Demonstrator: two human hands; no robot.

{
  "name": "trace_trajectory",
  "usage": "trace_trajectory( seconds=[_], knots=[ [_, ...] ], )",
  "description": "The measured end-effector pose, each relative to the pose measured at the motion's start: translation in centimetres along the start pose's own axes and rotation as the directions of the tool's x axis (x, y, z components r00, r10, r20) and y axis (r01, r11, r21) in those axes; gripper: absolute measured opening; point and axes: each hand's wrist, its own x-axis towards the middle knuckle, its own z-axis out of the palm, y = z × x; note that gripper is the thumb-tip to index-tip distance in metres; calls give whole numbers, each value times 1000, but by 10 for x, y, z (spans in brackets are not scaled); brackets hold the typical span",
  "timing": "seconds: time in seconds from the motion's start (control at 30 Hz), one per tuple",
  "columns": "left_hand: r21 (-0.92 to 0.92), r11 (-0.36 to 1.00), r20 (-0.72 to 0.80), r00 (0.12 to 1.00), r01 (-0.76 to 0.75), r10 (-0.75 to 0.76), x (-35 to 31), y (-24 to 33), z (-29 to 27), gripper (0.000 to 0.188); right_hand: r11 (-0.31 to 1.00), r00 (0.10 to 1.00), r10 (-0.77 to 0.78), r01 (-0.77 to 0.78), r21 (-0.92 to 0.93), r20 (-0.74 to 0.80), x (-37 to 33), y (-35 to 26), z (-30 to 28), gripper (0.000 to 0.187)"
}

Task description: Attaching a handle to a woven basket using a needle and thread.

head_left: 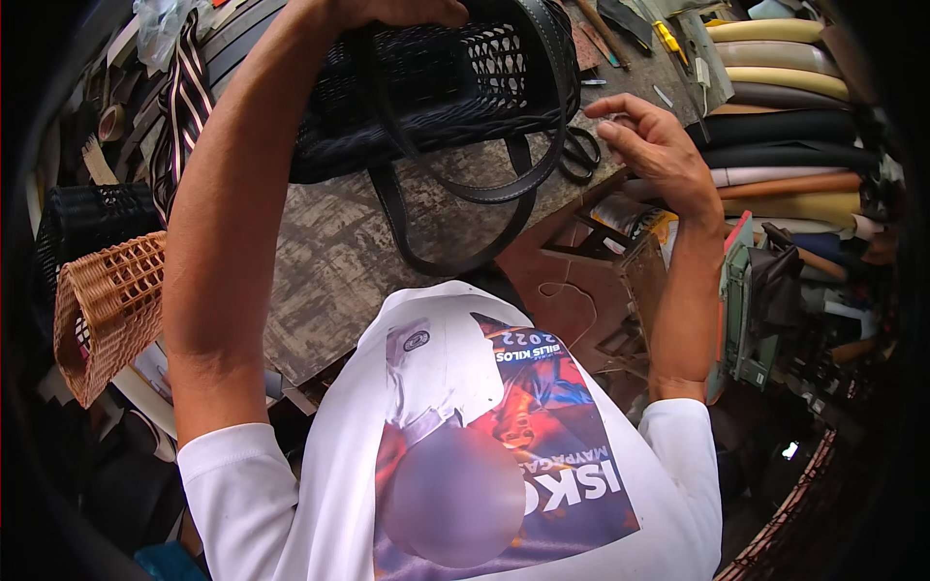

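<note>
White shirt [329, 484] occupies the foreground. Black basket [441, 87] rests on the table [325, 261]. Left hand [412, 10]: at basket's far side, grip cannot be determined. Right hand [651, 150]: loosely spread, near scissors [579, 157].

White short-sleeved shirt [441, 387] with a large red, blue and dark print [557, 416] across the front

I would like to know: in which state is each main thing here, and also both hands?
Black basket: open, inside visible
Strap handles: curved in loops
Left hand: at the basket's far side, grip unclear
Right hand: raised, fingers bent, nothing visible held
Table: worn, blotchy
Scissors: lying on the table, open or shut unclear
Material rolls: rolled up, stacked
</note>
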Motion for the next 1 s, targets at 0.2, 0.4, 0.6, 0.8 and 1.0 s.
trace_trajectory(
  seconds=[0.2,0.4,0.6,0.8,1.0],
  knots=[
    [91,996,-7,1000,25,-24,-31,31,14,57,879,995,-91,56,474,51,-56,-74,5,36],
    [193,981,-255,965,-6,56,-94,84,128,58,792,988,-117,29,610,105,-103,-107,43,29],
    [359,933,-434,882,-17,184,-115,105,216,53,587,990,0,-116,801,143,-176,-54,97,21],
    [489,872,-334,931,36,149,-110,100,253,46,989,981,89,-107,-99,-175,-191,31,129,21],
    [516,857,-335,918,-8,210,-115,89,257,41,965,940,22,-109,-239,-340,-140,185,132,60]
  ],
)
